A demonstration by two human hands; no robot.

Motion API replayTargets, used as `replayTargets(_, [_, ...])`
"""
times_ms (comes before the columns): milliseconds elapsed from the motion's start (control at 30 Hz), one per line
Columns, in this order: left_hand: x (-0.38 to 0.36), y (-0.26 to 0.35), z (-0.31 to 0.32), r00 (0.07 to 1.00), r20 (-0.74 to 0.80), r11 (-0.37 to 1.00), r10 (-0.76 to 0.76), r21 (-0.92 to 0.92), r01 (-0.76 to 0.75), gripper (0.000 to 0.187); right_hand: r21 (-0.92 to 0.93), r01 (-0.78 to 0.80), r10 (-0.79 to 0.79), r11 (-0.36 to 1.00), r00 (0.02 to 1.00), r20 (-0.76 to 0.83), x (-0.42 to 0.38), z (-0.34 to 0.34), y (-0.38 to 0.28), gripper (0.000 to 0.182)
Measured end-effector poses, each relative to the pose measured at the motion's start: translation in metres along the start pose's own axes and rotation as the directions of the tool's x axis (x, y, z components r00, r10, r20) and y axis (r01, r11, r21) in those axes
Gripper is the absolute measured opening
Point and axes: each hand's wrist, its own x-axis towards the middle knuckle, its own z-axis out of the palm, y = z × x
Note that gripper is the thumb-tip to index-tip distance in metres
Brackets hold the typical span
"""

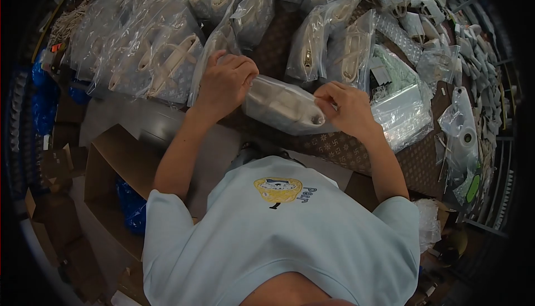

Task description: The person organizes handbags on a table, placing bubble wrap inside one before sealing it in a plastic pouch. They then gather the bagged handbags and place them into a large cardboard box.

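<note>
A pale handbag in a clear plastic bag [281, 105] lies across the near edge of the table, between my two hands. My left hand [227, 80] is closed at its left end, the fingers curled on the plastic. At the right end, my right hand [348, 108] pinches the plastic with thumb and fingers. Just behind stand more bagged handbags [308, 49] with light handles and zips. Another bagged handbag [220, 41] stands right behind my left hand, which partly covers it.
Many bagged handbags [150, 55] crowd the table's left side. Flat clear plastic bags [404, 111] lie to the right on the brown patterned table covering [345, 150]. Unbagged pieces [473, 55] are heaped at far right. An open cardboard box [114, 178] holding blue plastic [132, 208] stands at lower left.
</note>
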Motion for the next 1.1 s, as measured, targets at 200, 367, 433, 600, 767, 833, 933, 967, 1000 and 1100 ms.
replayTargets(200, [-0.019,-0.003,0.004,0.994,0.009,0.993,-0.105,-0.044,0.106,0.005,-0.043,0.097,-0.096,0.994,0.995,0.040,0.011,0.024,-0.003,0.018])
replayTargets(367, [-0.028,-0.001,0.005,0.985,-0.069,0.987,-0.155,-0.052,0.152,0.006,-0.123,0.144,-0.161,0.982,0.976,-0.143,0.033,0.028,-0.013,0.013])
replayTargets(433, [-0.030,-0.004,0.004,0.982,-0.106,0.988,-0.154,-0.019,0.152,0.007,-0.027,0.096,-0.089,0.995,0.979,0.183,0.037,0.024,-0.008,0.011])
replayTargets(600, [-0.045,0.038,0.004,0.870,-0.189,0.866,-0.456,-0.322,0.383,0.012,-0.023,0.068,-0.062,0.997,0.980,0.191,0.040,0.023,-0.012,0.012])
replayTargets(767, [-0.043,0.056,0.041,0.676,0.470,0.250,-0.567,-0.684,0.685,0.030,0.048,0.001,-0.013,0.999,0.970,0.243,0.043,0.028,-0.015,0.017])
replayTargets(833, [-0.032,0.054,0.043,0.602,0.618,0.056,-0.506,-0.673,0.738,0.035,0.053,-0.007,-0.007,0.999,0.963,0.270,0.041,0.031,-0.015,0.018])
replayTargets(933, [-0.030,0.051,0.051,0.667,0.611,-0.020,-0.426,-0.743,0.669,0.035,0.101,-0.055,0.021,0.993,0.952,0.306,0.039,0.036,-0.010,0.017])
replayTargets(967, [-0.032,0.049,0.052,0.669,0.611,-0.015,-0.424,-0.743,0.669,0.035,0.102,-0.055,0.022,0.993,0.954,0.301,0.039,0.035,-0.009,0.017])
replayTargets(1000, [-0.035,0.046,0.051,0.664,0.630,-0.036,-0.403,-0.736,0.676,0.033,0.173,-0.184,0.109,0.967,0.922,0.373,0.041,0.034,-0.007,0.017])
replayTargets(1100, [-0.037,0.045,0.052,0.666,0.639,-0.032,-0.385,-0.731,0.682,0.029,0.332,-0.380,0.189,0.864,0.854,0.485,0.044,0.035,0.002,0.019])
